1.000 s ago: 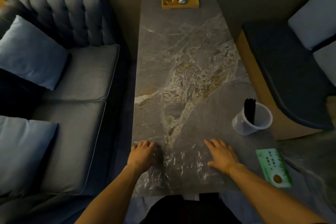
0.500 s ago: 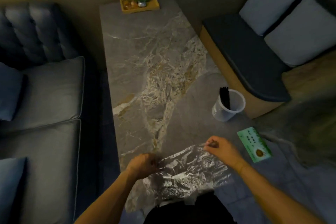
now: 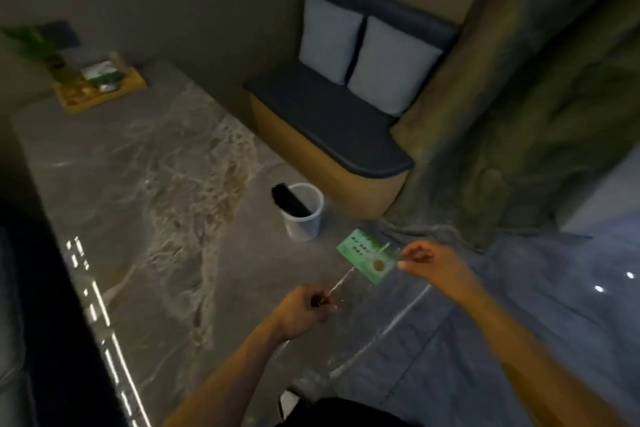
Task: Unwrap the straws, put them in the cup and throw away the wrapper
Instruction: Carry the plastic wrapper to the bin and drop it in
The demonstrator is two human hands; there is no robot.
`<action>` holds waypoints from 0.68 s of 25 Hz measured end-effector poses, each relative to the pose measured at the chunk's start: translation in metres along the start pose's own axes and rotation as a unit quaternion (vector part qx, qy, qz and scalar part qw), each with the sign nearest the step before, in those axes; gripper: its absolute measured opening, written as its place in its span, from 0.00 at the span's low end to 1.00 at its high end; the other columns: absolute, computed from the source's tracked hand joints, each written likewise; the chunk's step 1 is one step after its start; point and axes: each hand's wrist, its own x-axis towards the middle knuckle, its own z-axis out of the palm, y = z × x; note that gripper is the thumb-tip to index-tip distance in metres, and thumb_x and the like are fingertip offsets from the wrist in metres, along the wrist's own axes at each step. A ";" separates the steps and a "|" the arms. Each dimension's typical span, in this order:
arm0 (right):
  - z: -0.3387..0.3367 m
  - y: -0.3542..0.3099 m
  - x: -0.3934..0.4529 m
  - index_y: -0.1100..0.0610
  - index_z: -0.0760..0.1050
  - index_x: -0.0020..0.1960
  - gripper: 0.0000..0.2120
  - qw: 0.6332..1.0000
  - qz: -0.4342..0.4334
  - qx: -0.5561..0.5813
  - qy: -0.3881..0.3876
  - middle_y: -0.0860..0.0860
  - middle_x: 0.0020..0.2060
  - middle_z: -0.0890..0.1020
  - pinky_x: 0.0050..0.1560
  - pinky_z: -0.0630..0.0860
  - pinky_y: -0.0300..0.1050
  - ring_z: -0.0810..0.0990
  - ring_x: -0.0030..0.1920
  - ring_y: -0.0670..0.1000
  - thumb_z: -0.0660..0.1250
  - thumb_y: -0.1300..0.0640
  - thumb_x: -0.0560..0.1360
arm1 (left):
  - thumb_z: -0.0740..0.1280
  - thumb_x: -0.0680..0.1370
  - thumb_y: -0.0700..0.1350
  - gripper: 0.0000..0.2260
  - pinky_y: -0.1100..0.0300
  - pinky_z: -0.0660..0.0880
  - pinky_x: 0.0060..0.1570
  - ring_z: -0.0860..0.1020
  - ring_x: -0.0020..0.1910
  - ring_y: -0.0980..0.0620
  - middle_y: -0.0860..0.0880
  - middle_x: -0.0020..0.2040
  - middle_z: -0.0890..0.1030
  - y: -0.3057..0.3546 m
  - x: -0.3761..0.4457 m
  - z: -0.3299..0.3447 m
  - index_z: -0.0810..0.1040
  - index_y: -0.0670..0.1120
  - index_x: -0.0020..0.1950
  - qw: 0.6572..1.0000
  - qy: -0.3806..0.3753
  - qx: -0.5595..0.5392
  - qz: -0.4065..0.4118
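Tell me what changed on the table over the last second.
Both hands, left and right, took hold of the clear wrapper, lifted it off the marble table and carried it rightward, stretched between them. The straws stayed in the cup; the green card stayed put.

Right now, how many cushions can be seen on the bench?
2. Both stand side by side against the back of the bench: the left cushion and the right cushion, touching each other. More may be outside the view.
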 end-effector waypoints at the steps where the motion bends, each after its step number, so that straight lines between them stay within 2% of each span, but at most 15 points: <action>1: -0.024 0.012 -0.010 0.47 0.79 0.43 0.10 0.999 0.020 0.023 0.025 0.53 0.41 0.85 0.50 0.78 0.48 0.82 0.43 0.48 0.78 0.58 0.67 | 0.71 0.75 0.38 0.07 0.63 0.71 0.40 0.74 0.34 0.57 0.50 0.34 0.77 0.013 0.007 0.011 0.77 0.47 0.40 1.000 -0.008 -0.013 0.013; 3: -0.065 0.040 -0.038 0.52 0.79 0.52 0.15 0.992 0.061 0.089 0.070 0.57 0.47 0.83 0.49 0.78 0.41 0.80 0.46 0.49 0.77 0.61 0.68 | 0.69 0.76 0.35 0.09 0.64 0.72 0.40 0.74 0.36 0.56 0.48 0.36 0.77 0.041 0.020 0.039 0.77 0.47 0.39 0.998 -0.023 -0.041 0.039; 5: -0.091 0.071 -0.067 0.58 0.74 0.63 0.22 0.975 0.100 0.172 0.100 0.58 0.53 0.80 0.42 0.76 0.32 0.77 0.51 0.50 0.73 0.65 0.70 | 0.68 0.77 0.34 0.08 0.69 0.72 0.37 0.74 0.34 0.61 0.50 0.35 0.77 0.064 0.032 0.068 0.77 0.46 0.40 0.997 -0.031 -0.053 0.050; 8: -0.121 0.122 -0.120 0.60 0.69 0.68 0.21 0.941 0.160 0.285 0.085 0.60 0.63 0.78 0.44 0.73 0.43 0.76 0.55 0.52 0.65 0.66 0.76 | 0.68 0.77 0.34 0.06 0.69 0.71 0.35 0.74 0.31 0.62 0.51 0.34 0.77 0.102 0.053 0.126 0.77 0.43 0.42 0.996 -0.052 -0.049 0.062; 10: -0.135 0.150 -0.146 0.58 0.72 0.66 0.19 0.927 0.176 0.322 0.077 0.59 0.61 0.80 0.44 0.70 0.44 0.77 0.55 0.52 0.65 0.60 0.76 | 0.68 0.77 0.34 0.05 0.67 0.72 0.35 0.75 0.30 0.62 0.50 0.33 0.78 0.126 0.067 0.164 0.76 0.42 0.43 0.994 -0.072 -0.048 0.067; 12: -0.148 0.171 -0.163 0.55 0.78 0.57 0.17 0.917 0.173 0.346 0.092 0.62 0.55 0.82 0.43 0.70 0.43 0.77 0.51 0.51 0.72 0.55 0.69 | 0.67 0.78 0.35 0.05 0.65 0.72 0.36 0.75 0.31 0.60 0.49 0.34 0.78 0.147 0.079 0.203 0.76 0.42 0.44 0.991 -0.103 -0.051 0.070; 14: -0.159 0.190 -0.174 0.55 0.80 0.52 0.11 0.918 0.169 0.344 0.104 0.68 0.55 0.79 0.39 0.69 0.41 0.75 0.46 0.49 0.73 0.61 0.71 | 0.67 0.78 0.35 0.04 0.64 0.71 0.36 0.76 0.31 0.60 0.49 0.35 0.79 0.161 0.087 0.234 0.77 0.42 0.45 0.989 -0.124 -0.053 0.063; 15: -0.167 0.201 -0.181 0.54 0.80 0.50 0.08 0.917 0.168 0.342 0.113 0.68 0.52 0.80 0.38 0.69 0.39 0.75 0.44 0.48 0.72 0.62 0.72 | 0.67 0.78 0.35 0.04 0.64 0.71 0.35 0.77 0.30 0.61 0.50 0.34 0.79 0.167 0.090 0.250 0.77 0.43 0.45 0.988 -0.133 -0.058 0.056; 17: -0.180 0.224 -0.193 0.53 0.81 0.48 0.06 0.908 0.175 0.353 0.139 0.58 0.48 0.84 0.39 0.73 0.37 0.80 0.43 0.46 0.72 0.60 0.72 | 0.67 0.78 0.36 0.05 0.66 0.72 0.34 0.77 0.30 0.61 0.53 0.33 0.80 0.176 0.095 0.276 0.77 0.44 0.44 0.986 -0.151 -0.060 0.043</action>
